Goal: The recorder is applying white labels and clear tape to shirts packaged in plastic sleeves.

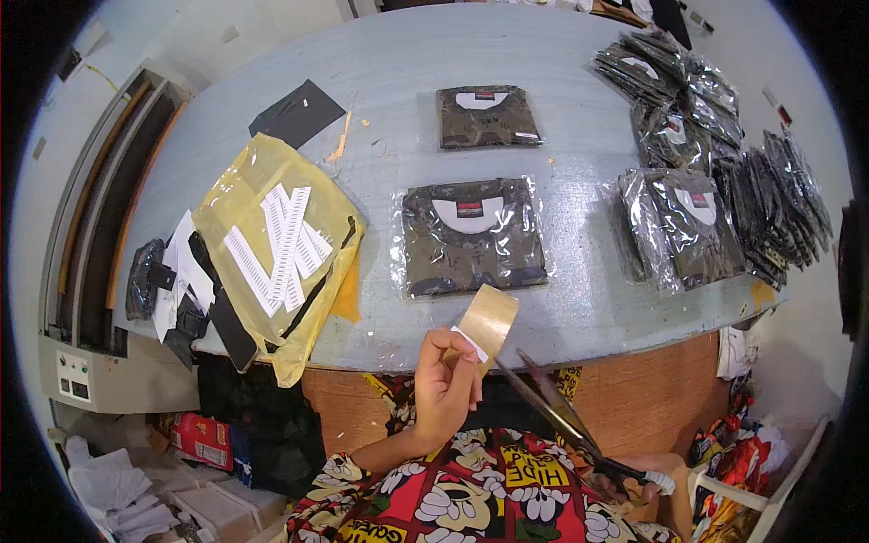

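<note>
My left hand (pixel 442 387) pinches a small white label (pixel 470 343) and a strip of brown backing paper (pixel 490 316) near the table's front edge. Low at the right, my right hand (pixel 635 490) holds large metal scissors (pixel 553 407), their blades parted and pointing towards the paper strip. Just beyond my left hand lies a folded camouflage shirt (pixel 468 258) in a clear plastic bag. A second bagged shirt (pixel 489 122) lies farther back. Printed white label strips (pixel 288 251) rest on a yellow plastic bag (pixel 231 197) at the left.
Bagged shirts (pixel 706 224) are stacked along the right side of the blue-grey table (pixel 380 61), with more heaped behind. A flat black sheet (pixel 297 112) lies at the back left. A long machine (pixel 102 217) stands beyond the left edge. An open bin of bright packaging (pixel 736 468) is below right.
</note>
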{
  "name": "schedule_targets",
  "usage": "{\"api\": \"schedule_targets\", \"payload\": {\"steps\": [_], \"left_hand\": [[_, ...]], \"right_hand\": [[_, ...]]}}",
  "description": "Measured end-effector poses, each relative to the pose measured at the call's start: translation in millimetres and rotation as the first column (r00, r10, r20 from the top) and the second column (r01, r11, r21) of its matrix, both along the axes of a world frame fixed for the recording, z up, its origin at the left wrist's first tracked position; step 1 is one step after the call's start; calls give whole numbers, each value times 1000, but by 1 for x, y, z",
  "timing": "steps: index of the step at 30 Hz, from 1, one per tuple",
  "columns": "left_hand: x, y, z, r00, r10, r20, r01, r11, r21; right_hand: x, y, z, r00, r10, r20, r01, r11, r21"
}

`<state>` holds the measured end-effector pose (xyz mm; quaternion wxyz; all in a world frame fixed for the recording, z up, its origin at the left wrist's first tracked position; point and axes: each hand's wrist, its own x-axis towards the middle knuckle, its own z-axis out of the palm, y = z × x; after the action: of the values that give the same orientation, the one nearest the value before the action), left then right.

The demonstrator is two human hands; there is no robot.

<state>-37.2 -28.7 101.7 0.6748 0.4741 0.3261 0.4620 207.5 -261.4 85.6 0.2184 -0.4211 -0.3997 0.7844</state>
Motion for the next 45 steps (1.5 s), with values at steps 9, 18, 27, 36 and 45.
{"api": "schedule_targets", "payload": {"steps": [9, 18, 27, 36, 45], "left_hand": [[-1, -9, -22, 996, 89, 29, -93, 970, 223], [-7, -4, -34, 995, 46, 84, -68, 956, 286], [-10, -2, -39, 996, 31, 87, -60, 936, 347], [-14, -2, -43, 997, 6, 74, -34, 920, 390], [-13, -8, -61, 914, 170, 368, -280, 921, 271]], "right_hand": [[-2, 55, 1, 982, 150, 118, -178, 944, 280], [-13, 76, -9, 930, 216, 298, -308, 900, 309], [-24, 87, -8, 964, 205, 167, -238, 949, 206], [-26, 76, -27, 970, 174, 169, -224, 909, 350], [-13, 69, -8, 981, 84, 175, -157, 873, 462]]}}
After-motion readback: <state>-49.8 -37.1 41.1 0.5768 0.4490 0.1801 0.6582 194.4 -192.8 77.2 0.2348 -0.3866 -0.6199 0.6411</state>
